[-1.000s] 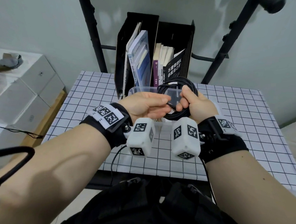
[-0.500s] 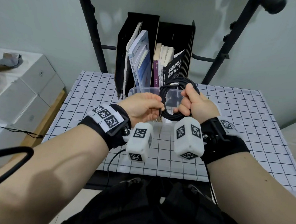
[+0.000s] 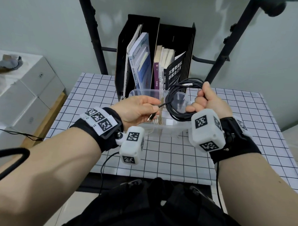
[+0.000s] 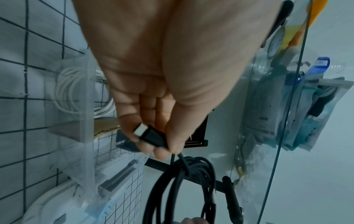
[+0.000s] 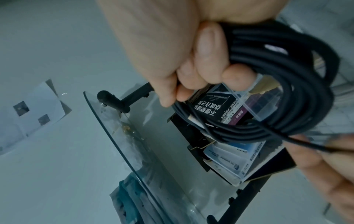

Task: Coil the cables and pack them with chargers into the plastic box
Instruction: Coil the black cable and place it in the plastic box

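Observation:
A black cable (image 3: 173, 103) is wound into a coil and held in the air above the clear plastic box (image 3: 142, 92). My right hand (image 3: 204, 100) grips the coil's right side with its fingers (image 5: 206, 50) curled round the bundled strands (image 5: 298, 94). My left hand (image 3: 141, 109) pinches the cable's free end at its black plug with a metal tip (image 4: 148, 134), left of the coil (image 4: 184, 188). The end passes across the coil's left edge. Inside the box lies a coiled white cable (image 4: 66, 91), beside a brown cardboard divider (image 3: 160, 113).
The box stands on a grid-patterned tablecloth (image 3: 177, 154). Right behind it is a black file holder (image 3: 155, 49) full of books. Black frame legs (image 3: 90, 30) rise at the table's back. White cartons (image 3: 25, 92) sit to the left of the table.
My hands have moved apart. The left hand has drawn the plug end out to the left of the coil, and the right hand has lifted the coil up and to the right.

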